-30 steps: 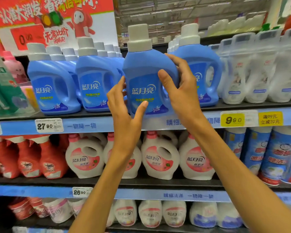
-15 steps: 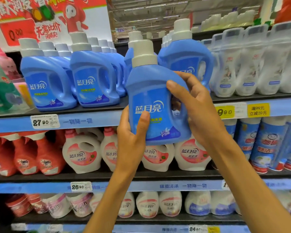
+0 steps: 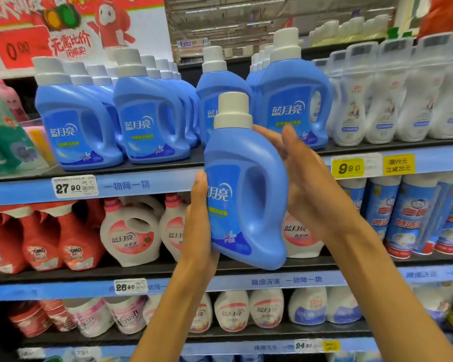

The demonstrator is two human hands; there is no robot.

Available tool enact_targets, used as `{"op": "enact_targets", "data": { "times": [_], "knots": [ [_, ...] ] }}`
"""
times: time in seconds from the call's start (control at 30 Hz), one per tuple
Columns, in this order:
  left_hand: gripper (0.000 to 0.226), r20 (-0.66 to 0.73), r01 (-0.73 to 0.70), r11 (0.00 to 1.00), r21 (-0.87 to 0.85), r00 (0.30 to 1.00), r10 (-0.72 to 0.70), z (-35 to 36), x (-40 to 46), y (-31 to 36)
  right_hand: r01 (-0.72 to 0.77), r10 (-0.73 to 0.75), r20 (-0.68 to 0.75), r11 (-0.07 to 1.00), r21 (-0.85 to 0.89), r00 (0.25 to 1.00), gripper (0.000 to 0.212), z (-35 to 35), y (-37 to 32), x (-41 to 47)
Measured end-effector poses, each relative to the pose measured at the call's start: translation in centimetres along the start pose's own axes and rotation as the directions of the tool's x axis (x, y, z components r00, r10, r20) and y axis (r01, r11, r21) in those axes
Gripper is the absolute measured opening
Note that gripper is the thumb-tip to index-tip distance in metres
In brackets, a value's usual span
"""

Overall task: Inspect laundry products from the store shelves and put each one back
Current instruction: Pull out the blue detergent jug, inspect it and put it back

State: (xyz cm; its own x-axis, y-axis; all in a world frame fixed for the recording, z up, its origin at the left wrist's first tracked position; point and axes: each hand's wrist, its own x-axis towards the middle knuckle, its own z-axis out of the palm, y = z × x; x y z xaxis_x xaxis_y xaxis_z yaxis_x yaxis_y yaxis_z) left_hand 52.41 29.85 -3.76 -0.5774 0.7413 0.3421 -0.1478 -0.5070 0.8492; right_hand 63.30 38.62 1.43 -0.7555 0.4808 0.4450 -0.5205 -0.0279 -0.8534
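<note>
A blue detergent bottle (image 3: 243, 194) with a white cap (image 3: 232, 111) is held in the air in front of the store shelves, clear of the top shelf (image 3: 147, 184) and tilted so its cap leans left and its base swings right. The handle opening faces the camera, and the front label with white lettering is partly covered at its left edge. The left hand (image 3: 198, 223) grips the bottle's lower left side from below, thumb up along the label edge and the other fingers wrapped behind, out of sight. The right hand (image 3: 306, 178) presses flat against the bottle's right side by the handle, its fingers (image 3: 272, 138) straight, close together and pointing up toward the cap. Behind the bottle, rows of matching blue bottles (image 3: 147, 124) stand upright on the top shelf, with white bottles (image 3: 382, 100) to their right. Price tags reading 27.90 (image 3: 75, 186) and 9.90 (image 3: 348, 168) sit on the shelf's blue edge strip. On the shelf below stand white jugs with pink labels (image 3: 131, 231) and red bottles (image 3: 73, 239) to the left.
</note>
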Motion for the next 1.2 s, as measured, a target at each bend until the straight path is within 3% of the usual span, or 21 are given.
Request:
{"op": "enact_targets", "data": {
  "times": [0.13,0.3,0.37,0.43,0.5,0.6,0.63,0.73,0.87,1.0,1.13,1.2],
  "knots": [
    [0.037,0.166,0.133,0.989,-0.061,0.979,-0.122,0.1,-0.8,-0.4,-0.169,0.173,-0.007,0.965,0.201,0.985,0.055,0.6,0.4,1.1],
    [0.036,0.158,0.138,0.987,0.079,0.976,-0.149,-0.7,-1.9,-1.5,-0.120,0.130,0.006,0.889,0.443,0.991,0.029,1.0,1.5,0.8],
    [0.042,0.122,0.103,0.982,0.156,0.985,-0.123,-1.1,-2.1,-1.7,-0.053,0.084,-0.086,0.947,0.317,0.993,0.025,1.3,1.6,0.8],
    [0.051,0.115,0.053,0.969,0.240,0.990,-0.082,-1.1,-1.9,-1.3,0.063,-0.057,-0.222,0.998,0.019,0.973,0.025,1.6,1.3,0.9],
    [0.057,0.155,0.046,0.960,0.277,0.984,-0.092,-0.9,-1.9,-0.3,0.149,-0.209,-0.290,0.965,-0.214,0.934,0.024,1.9,0.9,1.0],
    [0.093,0.292,-0.065,0.900,0.431,0.954,-0.071,-0.7,-2.4,-0.5,0.156,-0.257,-0.375,0.947,-0.280,0.890,0.030,2.3,0.4,1.0],
    [0.085,0.335,-0.156,0.873,0.461,0.942,-0.008,-0.7,-2.9,-0.9,0.136,-0.254,-0.390,0.943,-0.303,0.885,0.033,2.5,0.3,1.0],
    [0.058,0.277,-0.161,0.893,0.421,0.960,0.043,-0.9,-3.8,-1.1,0.068,-0.251,-0.360,0.890,-0.451,0.899,0.032,2.7,0.0,0.9],
    [0.035,0.349,-0.085,0.939,0.332,0.936,-0.039,-2.3,-3.3,0.0,0.019,-0.127,-0.207,0.889,-0.457,0.970,0.037,1.5,-1.1,0.6],
    [0.040,0.454,-0.013,0.966,0.257,0.884,-0.109,-2.9,-3.7,0.3,0.032,-0.028,0.017,0.929,-0.368,0.999,0.034,0.6,-1.2,0.3],
    [0.045,0.445,0.117,0.979,0.166,0.877,-0.180,-3.1,-3.7,0.1,0.062,-0.082,-0.049,0.944,-0.325,0.995,0.016,0.5,-0.7,0.0],
    [0.046,0.317,0.106,0.971,0.213,0.933,-0.171,-3.3,-3.4,0.1,0.106,-0.167,-0.118,0.907,-0.407,0.979,0.021,0.7,-0.6,-0.2]
  ]
}}
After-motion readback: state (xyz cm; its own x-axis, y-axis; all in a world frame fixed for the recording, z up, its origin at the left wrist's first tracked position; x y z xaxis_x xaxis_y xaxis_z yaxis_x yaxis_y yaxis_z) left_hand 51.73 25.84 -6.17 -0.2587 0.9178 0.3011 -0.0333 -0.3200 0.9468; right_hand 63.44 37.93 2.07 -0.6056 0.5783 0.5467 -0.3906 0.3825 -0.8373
